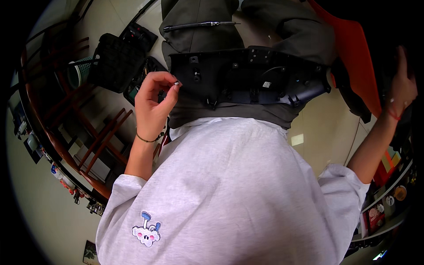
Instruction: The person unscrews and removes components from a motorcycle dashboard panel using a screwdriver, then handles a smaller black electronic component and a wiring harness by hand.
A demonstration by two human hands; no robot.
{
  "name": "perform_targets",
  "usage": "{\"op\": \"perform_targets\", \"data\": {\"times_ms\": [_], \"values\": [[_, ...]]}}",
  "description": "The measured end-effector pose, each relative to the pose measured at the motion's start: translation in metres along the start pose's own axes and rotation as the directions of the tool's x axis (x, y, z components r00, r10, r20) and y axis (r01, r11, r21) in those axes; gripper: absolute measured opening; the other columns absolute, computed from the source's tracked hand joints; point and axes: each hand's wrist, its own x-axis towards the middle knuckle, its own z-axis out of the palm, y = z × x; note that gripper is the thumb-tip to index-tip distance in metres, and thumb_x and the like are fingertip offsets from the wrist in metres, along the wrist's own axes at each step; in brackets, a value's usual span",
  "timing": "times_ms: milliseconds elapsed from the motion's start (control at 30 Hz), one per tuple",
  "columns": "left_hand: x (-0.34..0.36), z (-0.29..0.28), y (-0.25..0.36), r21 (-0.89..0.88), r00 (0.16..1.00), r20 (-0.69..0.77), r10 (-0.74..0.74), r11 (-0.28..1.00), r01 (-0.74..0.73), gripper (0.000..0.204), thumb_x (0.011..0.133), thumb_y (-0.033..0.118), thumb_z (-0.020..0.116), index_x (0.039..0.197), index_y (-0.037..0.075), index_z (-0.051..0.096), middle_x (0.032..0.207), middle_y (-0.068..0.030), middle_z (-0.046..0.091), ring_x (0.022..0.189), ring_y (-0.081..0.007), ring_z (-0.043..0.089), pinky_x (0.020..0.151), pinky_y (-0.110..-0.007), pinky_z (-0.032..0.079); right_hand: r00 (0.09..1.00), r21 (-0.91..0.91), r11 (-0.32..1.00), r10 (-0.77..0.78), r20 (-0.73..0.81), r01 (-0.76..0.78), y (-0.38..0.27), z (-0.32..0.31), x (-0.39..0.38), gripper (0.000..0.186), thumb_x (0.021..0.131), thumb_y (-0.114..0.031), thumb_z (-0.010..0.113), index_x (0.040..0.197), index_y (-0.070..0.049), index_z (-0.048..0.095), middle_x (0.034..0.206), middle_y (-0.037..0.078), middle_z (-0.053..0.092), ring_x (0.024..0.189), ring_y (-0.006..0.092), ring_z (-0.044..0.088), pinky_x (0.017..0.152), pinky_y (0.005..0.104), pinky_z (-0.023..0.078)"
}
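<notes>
My left hand (152,106) is raised at the left end of a black plastic panel (240,84). Its thumb and forefinger pinch a tiny silvery metal piece (176,83), too small to name for sure. The panel lies across my lap, hollow side up, showing ribs, clips and a small white label. Above it, a slim black screwdriver (190,26) with a metal shaft rests across my trouser leg, tip to the right. Far out to the right, my right hand (403,88) reaches beyond an orange board-like part, one finger stretched out; its other fingers are partly lost in shadow.
An open black tool case (115,62) sits on the tiled floor at the left, by a green-and-white basket (80,72). Reddish wooden chair frames (106,137) stand along the left side. The large orange part (360,57) rises at the right, with shelves of small items (384,207) below.
</notes>
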Motion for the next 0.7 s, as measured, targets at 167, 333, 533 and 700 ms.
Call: {"op": "perform_targets", "data": {"times_ms": [167, 333, 533, 700], "values": [[0.011, 0.013, 0.009, -0.068, 0.996, 0.073, -0.049, 0.996, 0.054, 0.018, 0.091, -0.003, 0.068, 0.108, 0.002, 0.064, 0.100, -0.0013, 0.064, 0.089, -0.0080, 0.058, 0.082, -0.023, 0.047, 0.902, 0.534, 0.842, -0.284, 0.325, 0.073, -0.144, 0.110, -0.079, 0.012, 0.089, -0.004, 0.071, 0.101, -0.004, 0.072, 0.094, 0.001, 0.069, 0.075, 0.0070, 0.060, 0.064, 0.0207, 0.045], [0.012, 0.015, 0.015, -0.081, 0.991, 0.129, -0.016, 0.996, 0.027, 0.021, 0.092, -0.004, 0.068, 0.111, 0.001, 0.063, 0.100, -0.0013, 0.063, 0.086, -0.0057, 0.058, 0.072, -0.019, 0.045, 0.878, 0.412, 0.890, -0.346, 0.330, 0.196, -0.210, 0.198, -0.075, 0.014, 0.083, -0.014, 0.068, 0.096, -0.009, 0.071, 0.096, 0.007, 0.070, 0.087, 0.0284, 0.071, 0.074, 0.0387, 0.058], [0.000, 0.020, 0.013, -0.143, 0.987, 0.136, -0.081, 0.985, 0.100, 0.018, 0.090, -0.004, 0.070, 0.105, 0.001, 0.063, 0.102, -0.0017, 0.063, 0.090, -0.0097, 0.059, 0.084, -0.025, 0.048, 0.787, 0.194, 0.910, -0.415, 0.457, 0.367, -0.228, 0.249, -0.064, 0.021, 0.079, -0.008, 0.072, 0.100, -0.005, 0.071, 0.101, 0.016, 0.071, 0.091, 0.0311, 0.073, 0.076, 0.0394, 0.060], [-0.007, 0.021, 0.005, -0.256, 0.985, 0.150, -0.082, 0.959, 0.119, 0.019, 0.094, -0.006, 0.064, 0.112, 0.001, 0.058, 0.102, -0.0072, 0.066, 0.096, -0.0138, 0.067, 0.086, -0.027, 0.054, 0.956, 0.576, 0.764, -0.263, -0.134, 0.291, -0.211, 0.179, -0.031, 0.022, 0.086, -0.009, 0.066, 0.105, 0.000, 0.060, 0.100, 0.027, 0.065, 0.081, 0.0364, 0.068, 0.074, 0.0394, 0.057]]}}
